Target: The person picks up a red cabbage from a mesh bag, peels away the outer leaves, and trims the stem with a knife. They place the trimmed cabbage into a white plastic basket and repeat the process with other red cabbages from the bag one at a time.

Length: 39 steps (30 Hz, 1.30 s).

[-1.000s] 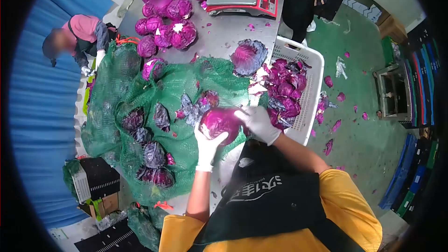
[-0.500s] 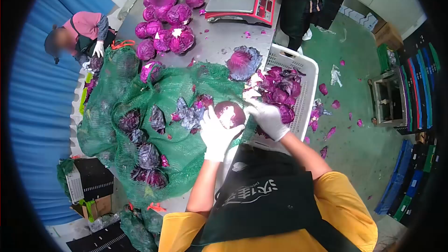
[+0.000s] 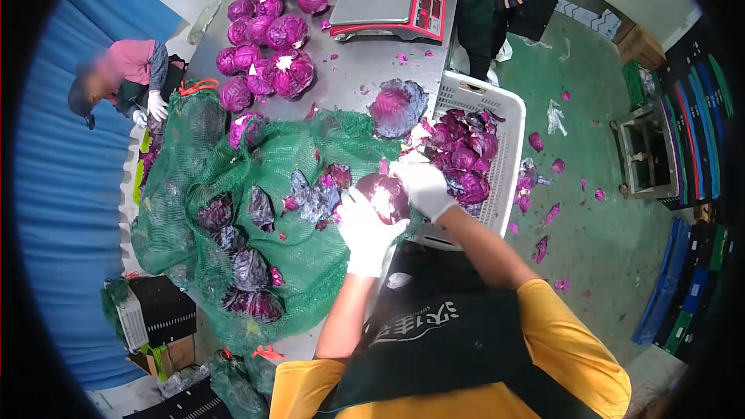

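Note:
A trimmed red cabbage [image 3: 386,195] with a pale cut patch sits in front of me at the table's edge, over the green net bag [image 3: 310,252]. My left hand [image 3: 369,231], in a white glove, is wrapped round its near left side. Also gloved, my right hand [image 3: 423,185] has its bent fingers against the cabbage's upper right edge; the fingertips are partly hidden. A small purple leaf piece shows beside them. Left of the cabbage lie loose dark outer leaves [image 3: 317,200]. Several untrimmed red cabbages [image 3: 250,270] show in or under the net.
A white crate [image 3: 508,143] full of purple leaves [image 3: 466,151] stands at my right. Trimmed cabbages [image 3: 287,32] and a scale [image 3: 376,0] are farther back on the table. One co-worker [image 3: 136,62] bends at the left; another [image 3: 481,12] stands behind the scale. Leaves litter the floor.
My right hand has moved left from the crate's edge onto the cabbage. The left hand keeps its hold on the cabbage. My view has shifted slightly.

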Motion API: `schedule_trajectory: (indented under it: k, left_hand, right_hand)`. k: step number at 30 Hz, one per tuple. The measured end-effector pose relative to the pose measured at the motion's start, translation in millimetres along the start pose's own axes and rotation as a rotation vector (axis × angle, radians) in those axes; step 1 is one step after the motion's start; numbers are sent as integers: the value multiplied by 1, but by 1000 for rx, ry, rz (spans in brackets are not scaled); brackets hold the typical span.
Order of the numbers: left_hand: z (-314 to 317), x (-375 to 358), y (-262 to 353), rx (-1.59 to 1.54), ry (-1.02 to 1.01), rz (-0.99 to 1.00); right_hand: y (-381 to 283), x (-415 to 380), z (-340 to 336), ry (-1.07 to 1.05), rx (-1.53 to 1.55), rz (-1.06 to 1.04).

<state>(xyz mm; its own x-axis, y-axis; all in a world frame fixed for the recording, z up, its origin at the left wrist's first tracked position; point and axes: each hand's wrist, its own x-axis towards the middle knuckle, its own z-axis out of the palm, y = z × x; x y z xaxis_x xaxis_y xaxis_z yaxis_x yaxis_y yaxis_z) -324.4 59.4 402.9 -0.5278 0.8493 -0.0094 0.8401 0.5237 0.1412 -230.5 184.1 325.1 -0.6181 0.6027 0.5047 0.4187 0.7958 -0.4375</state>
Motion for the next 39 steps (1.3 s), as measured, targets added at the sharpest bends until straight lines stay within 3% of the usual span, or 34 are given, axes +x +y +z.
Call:
schedule_trajectory:
  k: [2, 4, 6, 8, 9, 10, 13, 14, 16, 18, 19, 20, 22, 24, 26, 27, 28, 30, 32, 34, 36, 39]
  left_hand:
    - [-6, -6, -13, -74, -99, -36]
    - [9, -26, -47, -291, 55, 131]
    - [23, -37, -77, -513, 69, 151]
    - [17, -34, -84, -570, -4, 129]
    - [12, -29, -85, -658, -70, 96]
    - [11, -23, -86, -654, -108, 82]
    - [13, -15, -73, -740, -93, 10]
    - [12, -13, -64, -585, -65, 20]
    - [8, -9, -48, -429, -41, 31]
    - [2, -7, -29, -218, -19, 88]
    - [-6, -7, -18, -235, -78, -60]
    - [-5, -9, -17, -236, -82, -56]
    - [-4, -11, -19, -220, -66, -21]
    - [0, -18, -36, -289, -43, 31]
    - [8, -19, -49, -421, 18, 71]
    - [8, -17, -50, -425, 2, 78]
    - [2, -15, -46, -414, -17, 44]
    - [1, -11, -42, -413, -30, 4]
    - [-1, -9, -35, -327, -5, 42]
    - [-3, -9, -29, -238, 14, 81]
    - [-4, -8, -26, -333, -30, -49]
    - [-2, -8, -25, -217, -4, 40]
  right_hand:
    - [29, -2, -1, -42, 118, 115]
    - [72, -1, -3, -198, 68, 510]
    - [120, -9, -19, -269, -20, 480]
    - [113, -2, -35, -73, 594, 1047]
    - [96, 6, -42, -77, 239, 816]
    - [80, 11, -55, -334, 128, 987]
    - [25, -7, -47, -94, 337, 570]
    - [9, -9, -39, -31, 439, 453]
    - [-18, -9, -26, -48, 240, 202]
    - [-46, 6, -37, -131, 407, 170]
    - [-42, 0, -17, -120, 374, 230]
    - [-31, -6, 1, -120, 371, 234]
    - [-3, -2, 25, -135, -156, 51]
    - [28, 7, 17, -223, 273, 657]
    - [57, 6, 10, -285, 107, 772]
    - [44, 10, -12, -214, 58, 703]
    - [30, 22, -30, -357, -62, 728]
    - [11, 17, -46, -241, 241, 493]
    - [-7, -8, -28, -154, 47, 177]
    - [-17, -26, -8, -438, 394, 427]
    - [-32, -20, -19, -443, 490, 522]
    - [-38, -9, -16, -557, 396, 631]
